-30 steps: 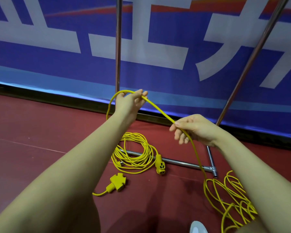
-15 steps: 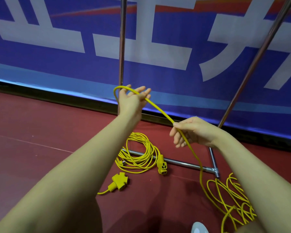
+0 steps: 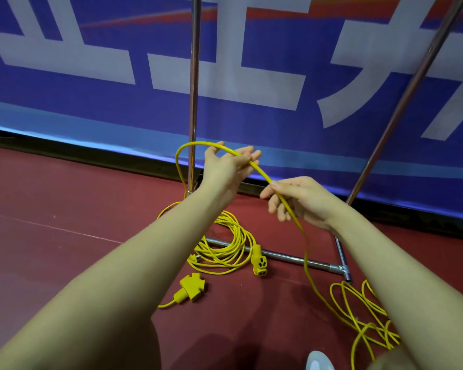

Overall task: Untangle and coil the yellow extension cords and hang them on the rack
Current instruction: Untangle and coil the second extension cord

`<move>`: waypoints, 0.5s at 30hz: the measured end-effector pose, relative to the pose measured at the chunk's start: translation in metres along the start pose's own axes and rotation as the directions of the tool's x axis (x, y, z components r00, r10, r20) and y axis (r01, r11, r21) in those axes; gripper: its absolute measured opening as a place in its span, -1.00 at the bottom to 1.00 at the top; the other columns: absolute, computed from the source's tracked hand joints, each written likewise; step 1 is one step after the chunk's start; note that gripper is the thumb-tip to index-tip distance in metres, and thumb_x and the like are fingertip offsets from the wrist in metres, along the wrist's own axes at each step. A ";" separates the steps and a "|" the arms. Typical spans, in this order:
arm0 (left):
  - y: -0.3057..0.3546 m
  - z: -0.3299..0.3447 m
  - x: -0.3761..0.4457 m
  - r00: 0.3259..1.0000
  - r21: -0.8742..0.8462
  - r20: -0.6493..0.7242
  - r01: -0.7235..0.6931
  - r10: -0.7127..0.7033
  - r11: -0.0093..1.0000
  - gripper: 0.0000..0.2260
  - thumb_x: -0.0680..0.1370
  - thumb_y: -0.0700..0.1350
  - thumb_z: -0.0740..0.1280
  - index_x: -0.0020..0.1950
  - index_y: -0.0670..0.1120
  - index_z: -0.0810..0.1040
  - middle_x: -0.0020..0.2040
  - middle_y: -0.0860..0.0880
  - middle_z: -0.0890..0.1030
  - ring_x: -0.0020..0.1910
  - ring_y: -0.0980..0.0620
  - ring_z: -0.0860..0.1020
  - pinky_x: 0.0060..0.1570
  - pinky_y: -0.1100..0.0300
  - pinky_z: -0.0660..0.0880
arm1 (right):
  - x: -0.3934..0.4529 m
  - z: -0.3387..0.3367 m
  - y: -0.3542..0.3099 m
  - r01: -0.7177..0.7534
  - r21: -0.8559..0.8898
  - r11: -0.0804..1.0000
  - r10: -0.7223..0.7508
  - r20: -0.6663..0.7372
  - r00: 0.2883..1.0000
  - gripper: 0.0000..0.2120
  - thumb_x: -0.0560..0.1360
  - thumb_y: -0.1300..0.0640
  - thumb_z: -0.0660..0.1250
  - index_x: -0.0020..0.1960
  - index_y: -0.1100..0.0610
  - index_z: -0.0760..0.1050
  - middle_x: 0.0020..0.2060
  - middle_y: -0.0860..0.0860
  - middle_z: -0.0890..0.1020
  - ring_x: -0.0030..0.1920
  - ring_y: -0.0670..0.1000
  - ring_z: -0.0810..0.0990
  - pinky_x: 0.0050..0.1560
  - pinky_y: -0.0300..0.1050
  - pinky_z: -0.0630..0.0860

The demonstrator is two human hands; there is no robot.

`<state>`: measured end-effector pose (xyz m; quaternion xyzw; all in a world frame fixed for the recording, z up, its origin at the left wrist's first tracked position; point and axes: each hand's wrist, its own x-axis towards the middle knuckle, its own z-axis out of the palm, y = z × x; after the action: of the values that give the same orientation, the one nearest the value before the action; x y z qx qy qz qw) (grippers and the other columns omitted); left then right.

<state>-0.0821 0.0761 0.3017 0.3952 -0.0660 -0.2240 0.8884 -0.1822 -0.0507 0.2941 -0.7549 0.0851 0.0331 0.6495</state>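
The yellow extension cord (image 3: 262, 173) is up in the air, held between two bare hands. The left hand (image 3: 226, 166) has its fingers mostly straight, and the cord lies over them in a round loop. The loop bends up and then drops down past the left side of that hand. The right hand (image 3: 300, 201) pinches the same cord with its thumb and curled fingers, so that grip is clamped on the cord. The left grip looks loose and open, with the cord resting on it.

From the right hand the cord runs down to a messy heap (image 3: 364, 319) on the red floor (image 3: 64, 209), near the person's right arm. That heap looks tangled.

I think the step in hand is making the first loop of a coil. Next, the right hand would need to slide down the cord, pull up more of it, and lay another loop on the left hand. The knots in the heap may catch, so the pull should be slow.

A second cord (image 3: 225, 249) lies in a round bundle on the floor, over the low bar of the rack (image 3: 300, 259). Its socket end (image 3: 259, 264) sits beside it. A yellow plug block (image 3: 191, 287) lies near too.

Nothing hangs on the rack in the part I can see. There are no boxes or bins here.
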 end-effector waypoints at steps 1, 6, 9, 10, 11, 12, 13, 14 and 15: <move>0.006 -0.003 0.004 0.999 -0.017 -0.025 -0.042 0.041 0.999 -0.51 0.53 -0.50 0.18 0.33 -0.12 0.12 -0.05 -0.22 0.55 -0.16 -0.08 0.63 -0.12 0.12 0.60 | 0.000 0.000 0.000 -0.007 0.010 1.000 0.007 0.026 1.000 -0.72 0.59 0.13 0.15 -0.11 0.26 0.56 -0.44 0.09 0.60 -0.53 -0.02 0.53 -0.49 -0.28 0.41; 0.029 -0.025 0.018 0.970 -0.105 -0.189 -0.175 0.153 0.979 -0.37 0.53 -0.50 0.17 0.49 -0.12 0.00 0.10 -0.28 0.50 -0.12 -0.08 0.60 -0.03 0.09 0.56 | -0.005 -0.010 0.011 -0.122 -0.088 0.989 0.127 0.054 0.991 -0.72 0.57 0.12 0.19 -0.16 0.27 0.57 -0.46 0.10 0.59 -0.50 0.01 0.55 -0.44 -0.27 0.45; 0.023 -0.032 0.020 0.974 -0.100 -0.203 -0.126 0.104 0.987 -0.42 0.53 -0.47 0.22 0.47 -0.23 0.04 0.04 -0.27 0.54 -0.16 -0.05 0.63 -0.02 0.09 0.57 | -0.004 -0.016 0.016 -0.119 -0.094 0.988 0.115 -0.040 0.993 -0.74 0.57 0.13 0.22 -0.18 0.25 0.58 -0.47 0.09 0.57 -0.53 -0.02 0.52 -0.47 -0.29 0.41; 0.019 -0.031 0.020 0.981 -0.080 -0.181 -0.090 0.075 0.993 -0.44 0.52 -0.45 0.25 0.45 -0.28 0.08 -0.01 -0.23 0.57 -0.19 -0.04 0.65 -0.04 0.09 0.58 | -0.004 -0.016 0.017 -0.115 -0.092 0.989 0.110 -0.055 0.992 -0.74 0.57 0.13 0.23 -0.18 0.24 0.58 -0.48 0.08 0.57 -0.53 -0.02 0.52 -0.48 -0.29 0.41; 0.015 -0.028 0.019 0.988 -0.042 -0.148 -0.052 0.045 0.998 -0.44 0.52 -0.43 0.27 0.44 -0.28 0.10 -0.05 -0.19 0.58 -0.21 -0.03 0.65 -0.05 0.07 0.58 | -0.003 -0.015 0.017 -0.109 -0.085 0.990 0.104 -0.062 0.993 -0.74 0.57 0.13 0.23 -0.19 0.24 0.58 -0.48 0.08 0.57 -0.53 -0.02 0.53 -0.49 -0.30 0.42; 0.010 -0.024 0.016 0.994 0.003 -0.105 -0.017 0.017 1.000 -0.44 0.51 -0.42 0.28 0.44 -0.25 0.10 -0.05 -0.17 0.58 -0.20 -0.05 0.65 -0.04 0.05 0.57 | -0.002 -0.013 0.017 -0.102 -0.076 0.992 0.098 -0.061 0.993 -0.75 0.57 0.13 0.23 -0.18 0.23 0.57 -0.48 0.07 0.57 -0.53 -0.02 0.54 -0.49 -0.30 0.42; 0.005 -0.019 0.012 0.998 0.044 -0.061 0.008 -0.005 0.999 -0.43 0.51 -0.42 0.29 0.42 -0.19 0.11 -0.04 -0.16 0.57 -0.18 -0.07 0.63 -0.03 0.04 0.57 | -0.001 -0.010 0.016 -0.095 -0.067 0.993 0.092 -0.048 0.995 -0.75 0.57 0.13 0.23 -0.17 0.23 0.56 -0.48 0.07 0.57 -0.53 -0.02 0.55 -0.49 -0.30 0.43; -0.001 -0.015 0.009 0.999 0.082 -0.026 0.021 -0.019 0.996 -0.42 0.50 -0.44 0.29 0.40 -0.14 0.11 -0.03 -0.17 0.56 -0.17 -0.09 0.62 -0.04 0.04 0.57 | 0.000 -0.006 0.015 -0.088 -0.060 0.994 0.086 -0.026 0.996 -0.76 0.57 0.13 0.22 -0.16 0.24 0.56 -0.48 0.07 0.58 -0.52 -0.02 0.56 -0.49 -0.30 0.44; -0.006 -0.012 0.005 1.000 0.115 0.001 0.026 -0.026 0.993 -0.42 0.49 -0.46 0.28 0.38 -0.12 0.11 -0.03 -0.18 0.55 -0.17 -0.10 0.61 -0.07 0.06 0.57 | 0.001 -0.002 0.013 -0.079 -0.052 0.996 0.079 -0.001 0.997 -0.76 0.57 0.13 0.22 -0.15 0.24 0.55 -0.47 0.08 0.59 -0.52 -0.02 0.57 -0.49 -0.30 0.45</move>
<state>-0.0760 0.0783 0.2893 0.4461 -0.0746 -0.2320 0.8611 -0.1837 -0.0546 0.2818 -0.7677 0.1137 0.0613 0.6277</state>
